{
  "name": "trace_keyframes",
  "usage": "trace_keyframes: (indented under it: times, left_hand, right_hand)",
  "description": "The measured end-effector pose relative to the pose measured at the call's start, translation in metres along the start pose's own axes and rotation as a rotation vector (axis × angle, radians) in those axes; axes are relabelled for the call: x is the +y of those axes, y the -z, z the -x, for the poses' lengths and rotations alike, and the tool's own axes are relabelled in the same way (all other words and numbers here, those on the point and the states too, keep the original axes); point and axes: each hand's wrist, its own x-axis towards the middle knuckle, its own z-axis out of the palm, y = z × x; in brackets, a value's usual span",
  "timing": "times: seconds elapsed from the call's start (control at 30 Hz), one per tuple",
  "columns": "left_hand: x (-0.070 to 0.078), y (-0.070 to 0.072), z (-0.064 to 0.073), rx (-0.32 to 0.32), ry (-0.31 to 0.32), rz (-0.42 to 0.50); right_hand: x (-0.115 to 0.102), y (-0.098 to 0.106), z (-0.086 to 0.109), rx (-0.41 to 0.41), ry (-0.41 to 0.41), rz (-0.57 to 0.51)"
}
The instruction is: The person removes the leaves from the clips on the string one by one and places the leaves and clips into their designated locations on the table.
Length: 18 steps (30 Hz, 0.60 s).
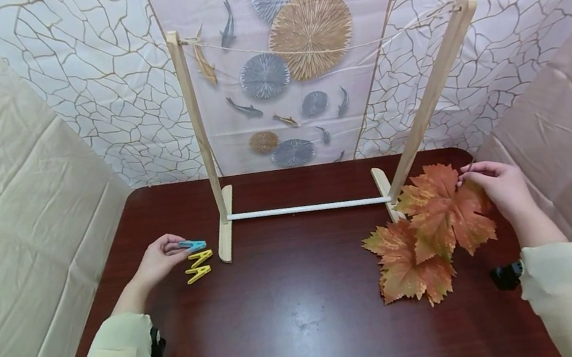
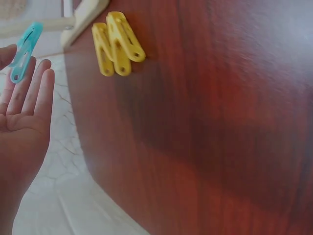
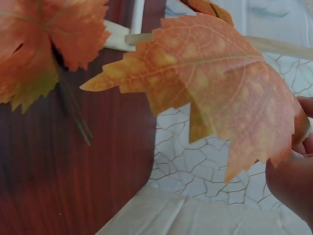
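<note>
My left hand (image 1: 156, 264) pinches a light blue clothespin (image 1: 193, 245) between thumb and fingers; the left wrist view shows this clothespin (image 2: 25, 51) raised above the table. Just below it lie yellow clothespins (image 1: 199, 273), close together on the wood. Over on the right, my right hand (image 1: 501, 188) pinches an orange artificial maple leaf (image 1: 451, 214) near its stem. The right wrist view has this held leaf (image 3: 210, 73) lifted, its broad face covering part of the fingers. Another maple leaf (image 1: 403, 266) lies on the table, partly hidden beneath the held one in the head view.
A wooden frame stands at the back, with a left post (image 1: 193, 118), a right post (image 1: 430, 93) and a white bar (image 1: 307, 207) low between them. A thin string (image 1: 300, 52) sags between the post tops. The dark table (image 1: 300, 338) meets cloth-covered walls.
</note>
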Motion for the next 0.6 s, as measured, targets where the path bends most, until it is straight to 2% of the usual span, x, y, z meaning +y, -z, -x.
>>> trace_keyframes:
  times: [0.4,0.6]
  left_hand:
    - [-0.027,-0.001,0.008,-0.020,0.068,0.047]
    - [-0.036,-0.002,0.010,-0.006,0.087,0.059]
  right_hand:
    - [0.020,0.005,0.004,-0.005,-0.063,-0.012]
    - [0.024,0.005,0.008,-0.003,-0.078,-0.041]
